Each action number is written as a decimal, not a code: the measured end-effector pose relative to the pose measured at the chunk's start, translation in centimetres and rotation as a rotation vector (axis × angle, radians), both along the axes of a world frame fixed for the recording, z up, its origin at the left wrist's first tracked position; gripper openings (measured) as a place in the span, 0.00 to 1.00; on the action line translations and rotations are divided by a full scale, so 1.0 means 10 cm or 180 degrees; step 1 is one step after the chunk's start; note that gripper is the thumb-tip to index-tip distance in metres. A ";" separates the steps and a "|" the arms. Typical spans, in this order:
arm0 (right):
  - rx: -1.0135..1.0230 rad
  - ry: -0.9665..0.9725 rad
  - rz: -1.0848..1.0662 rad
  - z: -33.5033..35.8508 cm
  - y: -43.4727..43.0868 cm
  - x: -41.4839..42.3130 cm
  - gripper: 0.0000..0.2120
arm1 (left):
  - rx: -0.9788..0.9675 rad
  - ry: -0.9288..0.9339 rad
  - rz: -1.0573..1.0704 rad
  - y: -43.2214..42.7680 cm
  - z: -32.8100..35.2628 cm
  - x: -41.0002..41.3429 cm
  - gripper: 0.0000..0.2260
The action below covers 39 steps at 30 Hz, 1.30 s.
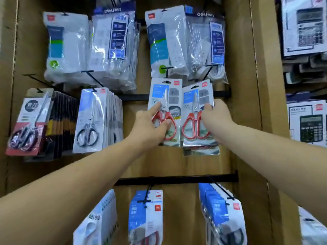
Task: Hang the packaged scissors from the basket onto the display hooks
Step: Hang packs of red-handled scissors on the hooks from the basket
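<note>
Nearest, at the bottom edge, blue-carded packs [146, 216] are hung from a lower black rail [177, 179], and their lower halves are cut off by the frame. Between that rail and the packs being handled, a band of bare brown back panel [177, 163] is left open, crossed only by the two forearms.

The left hand [150, 125] is closed on the left scissors pack [165, 96], with the thumb pressed on the front by the handles and the forefinger laid up along the card's left edge. The right scissors pack [195, 98] is gripped at its right edge by the right hand [215, 117], thumb on the front. The two packs are held side by side, edges nearly touching (the right one slightly tilted and a little lower).

Each shows steel blades and red handle loops under a clear blister, on a grey card with a blue label and a small red logo at the top corner. More packs appear to lie behind the right one, though the blur leaves this unsure.

Just above, black display hooks [166, 72] project forward. Whether either hang slot is threaded on cannot be told. Further up, bagged power strips [168, 43] are hung, and silver scissors packs [92, 119] are ranked to the left. Boxed calculators [308, 30] are cut off at the right edge.
</note>
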State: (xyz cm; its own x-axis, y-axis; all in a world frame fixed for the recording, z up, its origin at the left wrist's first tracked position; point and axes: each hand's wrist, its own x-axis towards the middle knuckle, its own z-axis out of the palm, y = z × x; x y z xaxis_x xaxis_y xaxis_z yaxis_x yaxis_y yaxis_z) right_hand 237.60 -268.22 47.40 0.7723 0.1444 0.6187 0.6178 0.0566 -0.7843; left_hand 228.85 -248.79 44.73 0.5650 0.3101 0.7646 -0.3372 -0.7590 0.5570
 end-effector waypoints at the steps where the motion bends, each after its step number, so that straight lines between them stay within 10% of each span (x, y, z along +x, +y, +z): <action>1: 0.0055 0.0098 0.0041 0.02 -0.02 0.01 0.15 | -0.0015 0.0006 0.0006 0.03 0.06 0.05 0.38; 17: 0.0106 -0.0275 0.0594 -0.21 -0.36 0.09 0.02 | -0.0357 0.0777 0.0429 0.09 0.08 0.45 0.39; 21: 0.0268 -0.0217 0.0694 -0.24 -0.35 0.13 0.04 | 0.0047 -0.0007 0.1063 -0.25 -0.04 0.23 0.23; 24: 0.0528 -0.0161 0.0700 -0.24 -0.25 0.13 0.04 | -0.0316 -0.0114 -0.0209 -0.61 -0.21 -0.01 0.12; 39: 0.0744 0.0125 0.0747 -0.23 0.17 -0.05 0.09 | -0.0339 -0.0141 -0.0196 -0.16 -0.12 0.03 0.36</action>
State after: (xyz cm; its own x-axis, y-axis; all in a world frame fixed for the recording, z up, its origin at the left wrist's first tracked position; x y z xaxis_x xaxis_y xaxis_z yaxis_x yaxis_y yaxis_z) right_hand 237.10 -266.50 45.14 0.7586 0.1789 0.6265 0.5361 0.3750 -0.7562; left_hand 229.12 -250.35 43.53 0.5518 0.3567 0.7539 -0.4074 -0.6735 0.6168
